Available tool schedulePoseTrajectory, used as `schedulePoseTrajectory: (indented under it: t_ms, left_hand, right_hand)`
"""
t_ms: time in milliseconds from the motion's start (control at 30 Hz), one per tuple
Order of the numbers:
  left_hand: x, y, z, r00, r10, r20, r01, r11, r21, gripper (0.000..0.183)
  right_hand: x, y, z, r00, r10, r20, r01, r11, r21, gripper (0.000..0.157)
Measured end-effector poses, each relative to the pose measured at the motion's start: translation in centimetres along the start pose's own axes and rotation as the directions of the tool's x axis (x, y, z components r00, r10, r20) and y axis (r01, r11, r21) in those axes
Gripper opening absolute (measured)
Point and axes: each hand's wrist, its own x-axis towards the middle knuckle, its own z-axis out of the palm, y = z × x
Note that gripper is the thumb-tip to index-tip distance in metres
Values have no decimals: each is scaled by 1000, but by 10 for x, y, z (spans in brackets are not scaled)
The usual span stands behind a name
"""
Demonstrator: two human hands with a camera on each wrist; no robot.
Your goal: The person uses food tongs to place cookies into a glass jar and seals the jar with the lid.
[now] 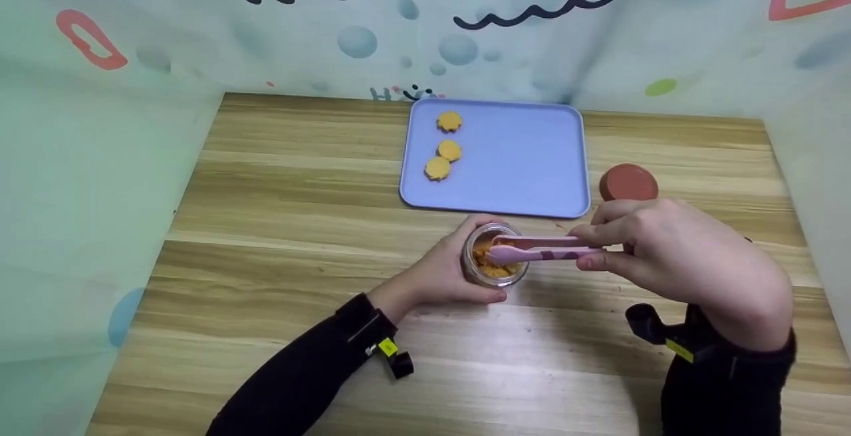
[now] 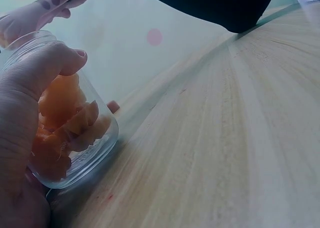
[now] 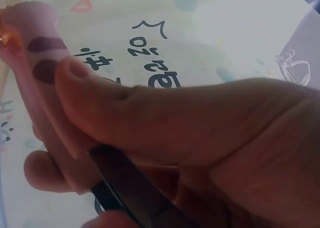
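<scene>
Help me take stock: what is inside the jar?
Inside the jar are several orange pieces. The pink tongs and left hand cover parts of them, so their number can't be told.

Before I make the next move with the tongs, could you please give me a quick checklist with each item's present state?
1. Left hand gripping the jar: ok.
2. Jar uncovered: ok, reddish lid lies right of the tray.
3. Right hand holding the tongs: ok.
4. Tongs at the jar's mouth: ok.
5. Orange piece firmly gripped by the tongs: cannot tell.
6. Tray space right of three yellow pieces: ok.
</scene>
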Motion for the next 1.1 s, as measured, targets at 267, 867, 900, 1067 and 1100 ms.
schedulePoseTrajectory:
  t_ms: [267, 867, 900, 1067, 1100]
  left_hand:
    - [0, -1, 0, 1000, 7, 6, -7, 1000, -3, 97]
    - [1, -2, 0, 1000, 9, 15, -8, 999, -47, 97]
    - [1, -2, 0, 1000, 8, 16, -8, 999, -46, 97]
    - [0, -2, 0, 1000, 2, 12, -2, 1000, -28, 97]
    - [0, -2, 0, 1000, -1, 11, 2, 1000, -27, 97]
  right_hand:
    - [6, -3, 6, 999, 39, 19, -39, 999, -6, 20]
    - [18, -5, 17, 980, 148, 132, -152, 988, 25, 18]
    - [17, -4, 17, 979, 153, 132, -158, 987, 27, 19]
    - [14, -2, 13, 982, 147, 117, -151, 988, 31, 26]
    - [13, -2, 13, 985, 137, 107, -142, 989, 32, 26]
